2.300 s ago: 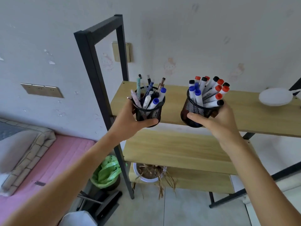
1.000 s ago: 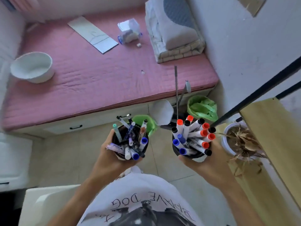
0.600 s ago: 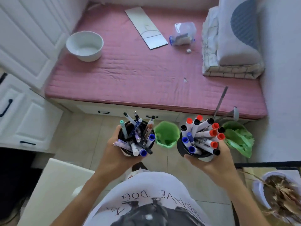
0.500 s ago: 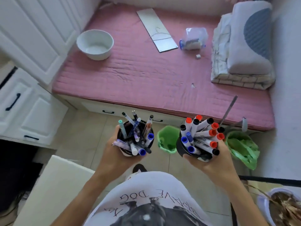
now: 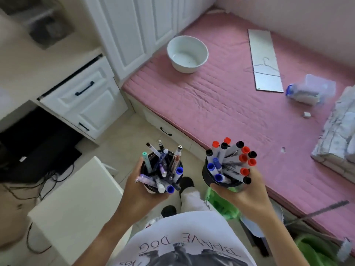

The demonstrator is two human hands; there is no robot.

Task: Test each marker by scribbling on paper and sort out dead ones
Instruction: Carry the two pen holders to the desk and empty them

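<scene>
Two black cylindrical pen cups, held side by side at chest height above the tiled floor. The right-hand black cup of white-barrelled markers with red, blue and black caps [image 5: 228, 164] sits in the right hand [image 5: 244, 196], whose fingers curl round its wall from below. The left-hand black cup of mixed pens and blue-capped markers [image 5: 163, 169] is gripped in the same manner by the left hand [image 5: 142, 191], thumb at the near rim. The two cups stand near one another without touching. Beyond them lies a pink quilted mattress [image 5: 230, 104] bearing a white round bowl [image 5: 187, 53], a grey rectangular panel with a wire hanger [image 5: 265, 62], a clear plastic bag [image 5: 309, 91] and folded white bedding [image 5: 338, 139] at the right edge. White panelled cabinets with black handles [image 5: 86, 98] stand to the left; a white box-like surface [image 5: 76, 206] lies below the left arm. Green plastic bags [image 5: 222, 206] show beneath the right hand.
</scene>
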